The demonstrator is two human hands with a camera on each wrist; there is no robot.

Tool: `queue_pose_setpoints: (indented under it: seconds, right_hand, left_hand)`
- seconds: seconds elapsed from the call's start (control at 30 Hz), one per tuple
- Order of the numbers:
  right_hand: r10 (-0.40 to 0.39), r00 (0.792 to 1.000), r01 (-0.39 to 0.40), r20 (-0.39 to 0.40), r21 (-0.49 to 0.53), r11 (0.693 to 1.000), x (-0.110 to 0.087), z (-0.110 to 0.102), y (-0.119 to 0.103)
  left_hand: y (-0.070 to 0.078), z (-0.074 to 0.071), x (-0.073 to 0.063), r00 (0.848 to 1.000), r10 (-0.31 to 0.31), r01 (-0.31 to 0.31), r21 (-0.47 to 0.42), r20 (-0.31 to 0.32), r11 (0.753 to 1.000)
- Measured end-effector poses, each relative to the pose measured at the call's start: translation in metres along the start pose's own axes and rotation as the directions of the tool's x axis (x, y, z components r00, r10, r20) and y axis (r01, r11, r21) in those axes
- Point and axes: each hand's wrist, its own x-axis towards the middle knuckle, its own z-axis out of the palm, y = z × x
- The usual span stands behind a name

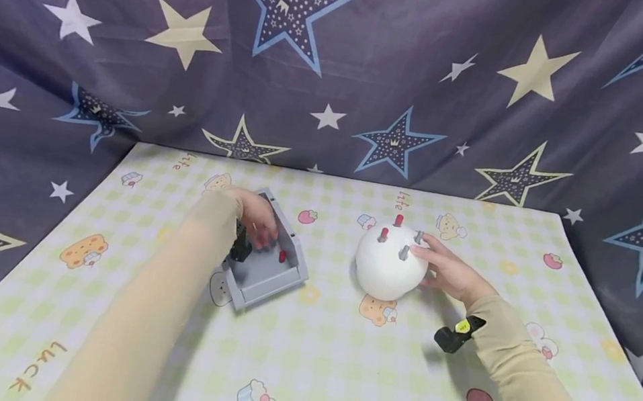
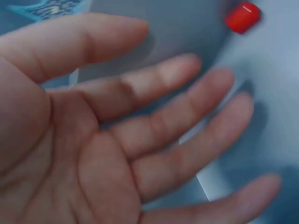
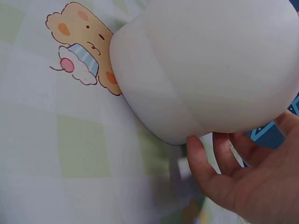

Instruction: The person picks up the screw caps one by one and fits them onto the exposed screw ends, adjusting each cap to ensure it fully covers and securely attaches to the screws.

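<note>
My left hand [image 1: 258,218] reaches into a grey tray [image 1: 272,283], its fingers loosely spread with nothing between them. A small red peg [image 1: 282,257] lies in the tray just beyond the fingertips, and the left wrist view shows its rounded red end [image 2: 243,18]. To the right stands a white ball-shaped piece [image 1: 388,273], with two red pegs [image 1: 384,234] and two grey pegs [image 1: 404,253] sticking up from its top. My right hand [image 1: 451,270] grips the ball's right side, thumb and fingers curved around it. In the right wrist view, fingertips [image 3: 196,144] meet its lower edge.
A checked cloth with printed cartoons covers the table [image 1: 324,363]. Behind it hangs a dark star-patterned curtain [image 1: 362,77]. Black wrist cameras [image 1: 452,340] are strapped under both sleeves, the left one close over the tray's edge.
</note>
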Motion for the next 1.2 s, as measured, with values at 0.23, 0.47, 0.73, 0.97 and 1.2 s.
queue_pose_setpoints:
  seconds: [0.23,0.47,0.73,0.97,1.2]
  right_hand:
    - [-0.001,1.0,0.001,0.0,-0.004,1.0,0.001,0.0,0.001]
    - [0.005,1.0,-0.005,-0.001,-0.003,1.0,0.0,-0.001,0.001]
    - [0.006,1.0,-0.006,0.005,0.001,1.0,-0.001,0.0,0.001]
    - [0.006,1.0,-0.006,0.011,-0.005,1.0,0.0,0.0,0.001]
    - [-0.002,1.0,0.002,0.016,-0.013,1.0,0.0,-0.001,0.001]
  left_hand:
    - [0.02,0.026,-0.011,0.989,-0.134,0.139,0.089,-0.059,0.986]
    - [0.054,0.053,-0.036,0.957,-0.227,0.252,0.134,-0.179,0.958]
    - [0.091,0.087,-0.076,0.902,-0.302,0.37,0.195,-0.308,0.908]
    - [0.097,0.1,-0.088,0.889,-0.287,0.371,0.194,-0.358,0.908]
    - [0.096,0.101,-0.086,0.865,-0.31,0.351,0.035,-0.395,0.936]
